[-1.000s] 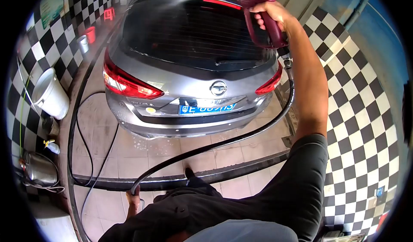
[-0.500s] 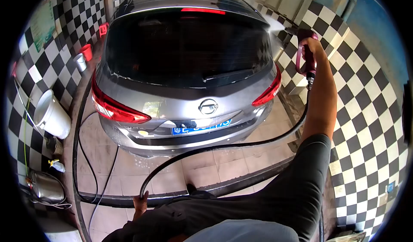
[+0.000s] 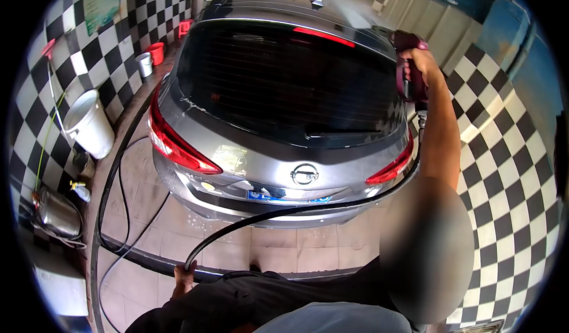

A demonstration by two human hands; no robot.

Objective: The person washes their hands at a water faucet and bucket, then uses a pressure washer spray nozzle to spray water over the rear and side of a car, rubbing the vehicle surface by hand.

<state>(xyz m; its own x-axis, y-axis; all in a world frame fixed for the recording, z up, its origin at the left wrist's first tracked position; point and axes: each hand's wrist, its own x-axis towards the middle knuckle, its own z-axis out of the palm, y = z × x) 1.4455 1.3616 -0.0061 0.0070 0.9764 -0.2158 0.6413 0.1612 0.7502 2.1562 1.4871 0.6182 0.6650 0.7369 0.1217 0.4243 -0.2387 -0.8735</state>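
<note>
Head view showed a stretch of tiled floor beyond the left fingers, running up to the rear bumper of the car. A dark strip crossed the floor just left of those fingers, then turned away beside the checkered left wall. Along that wall, well left of them and farther off, stood a white bucket, with a metal tank and a small bottle nearer. Another checkered wall bounded the room to the right of the right fingers; how much space lay between could not be told.

The right fingers were wrapped around the grip of a maroon gun, which was raised and overlapped the right edge of the rear window. Whether the trigger was pressed in could not be made out. Pale spray spread above and left of them, over the roof. The left fingers, low and near the body, were curled around a black hose, which arced from them past the bumper and up to the gun's base. A blurred patch hid the right upper arm.
</note>
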